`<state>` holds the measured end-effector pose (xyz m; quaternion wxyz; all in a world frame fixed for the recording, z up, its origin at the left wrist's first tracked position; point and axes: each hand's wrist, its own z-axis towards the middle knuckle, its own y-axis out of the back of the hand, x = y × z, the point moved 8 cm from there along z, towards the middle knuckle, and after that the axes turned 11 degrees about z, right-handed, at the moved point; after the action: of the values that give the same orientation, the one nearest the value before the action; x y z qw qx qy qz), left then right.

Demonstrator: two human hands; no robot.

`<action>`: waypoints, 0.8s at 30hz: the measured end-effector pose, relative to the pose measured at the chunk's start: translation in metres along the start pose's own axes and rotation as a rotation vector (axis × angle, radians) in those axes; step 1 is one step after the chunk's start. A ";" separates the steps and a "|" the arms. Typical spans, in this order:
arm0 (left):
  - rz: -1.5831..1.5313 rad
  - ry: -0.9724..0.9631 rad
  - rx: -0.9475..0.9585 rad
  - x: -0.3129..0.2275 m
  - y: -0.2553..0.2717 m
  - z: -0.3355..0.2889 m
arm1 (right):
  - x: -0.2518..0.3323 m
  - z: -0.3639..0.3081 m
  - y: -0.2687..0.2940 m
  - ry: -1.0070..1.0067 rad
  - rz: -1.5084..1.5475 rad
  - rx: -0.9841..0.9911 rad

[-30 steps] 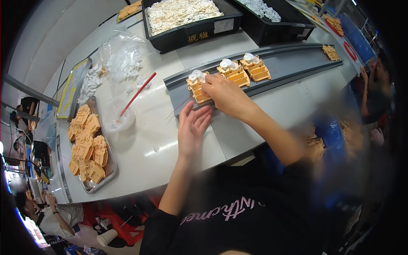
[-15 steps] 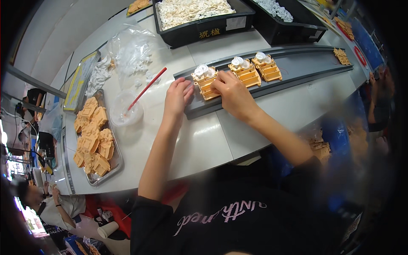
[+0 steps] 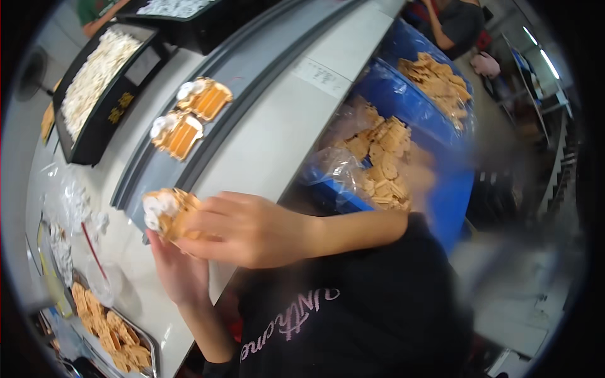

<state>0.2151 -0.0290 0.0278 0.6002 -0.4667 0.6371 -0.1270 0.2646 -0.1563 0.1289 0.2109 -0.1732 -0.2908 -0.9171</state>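
An orange plastic housing with white round parts (image 3: pixel 165 213) is off the grey track's surface, held at the track's near end. My right hand (image 3: pixel 242 228) is closed round its right side, the fingers covering much of it. From below, my left hand (image 3: pixel 179 268) grips its lower edge, thumb and fingertips against it and partly hidden. Two similar housings lie side by side farther up the grey track (image 3: pixel 255 57): a nearer housing (image 3: pixel 183 137) and a farther housing (image 3: pixel 214 101), each with white parts at its left end.
Black bins of small white parts (image 3: pixel 94 79) stand beyond the track. At lower left are a metal tray (image 3: pixel 148 343) of orange pieces, a clear cup (image 3: pixel 108 286) with a red stick and a plastic bag (image 3: pixel 60 189). Blue bins (image 3: pixel 455 189) of orange pieces stand right; people work nearby.
My view has swung to the right, bringing the blue bins in. The nearest housing has been lifted off the track, and my left hand has come onto it beside the right.
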 end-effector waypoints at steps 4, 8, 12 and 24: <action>0.017 0.216 0.123 0.054 -0.015 -0.016 | -0.012 -0.091 0.106 -0.154 -0.328 -0.349; 0.081 0.277 0.104 0.084 -0.020 -0.030 | -0.125 -0.291 0.195 -1.143 -0.042 -0.889; 0.087 0.320 0.167 0.097 -0.022 -0.036 | -0.186 -0.374 0.188 -0.956 -0.755 0.241; 0.089 0.307 0.182 0.112 -0.015 -0.044 | -0.221 -0.421 0.179 -1.402 -0.235 0.359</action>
<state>0.2004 -0.1376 -0.0229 0.5407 -0.3570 0.7271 -0.2271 0.4578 -0.4811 -0.2102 -0.0994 -0.6496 -0.5197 -0.5459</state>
